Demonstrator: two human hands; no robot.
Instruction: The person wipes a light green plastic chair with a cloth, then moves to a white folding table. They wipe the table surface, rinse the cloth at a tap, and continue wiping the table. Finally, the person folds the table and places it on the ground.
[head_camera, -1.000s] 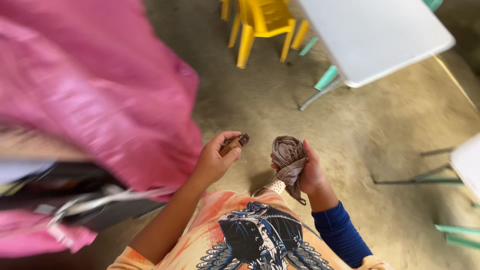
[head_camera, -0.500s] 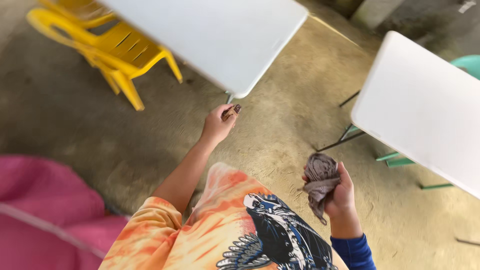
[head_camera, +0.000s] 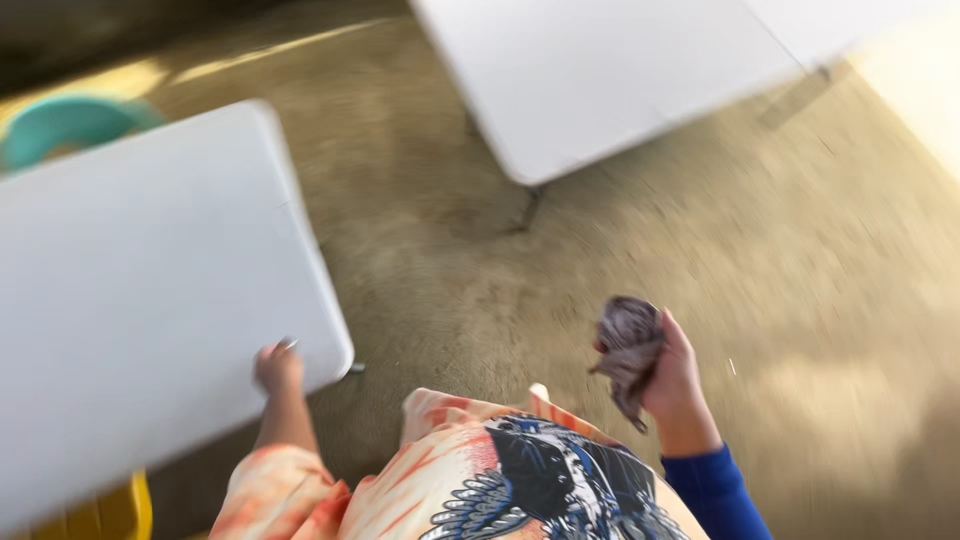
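Gripping a crumpled grey-brown rag (head_camera: 628, 350), the right hand (head_camera: 672, 375) is closed around it; the left hand (head_camera: 278, 366) rests at the white table (head_camera: 140, 300) edge, grip unclear; wiping not begun.

A crumpled grey-brown cloth (head_camera: 628, 350) is bunched in the right hand (head_camera: 672, 378), one loose end dangling down; the left hand (head_camera: 279, 367) rests at the white worktop's (head_camera: 150, 300) edge.
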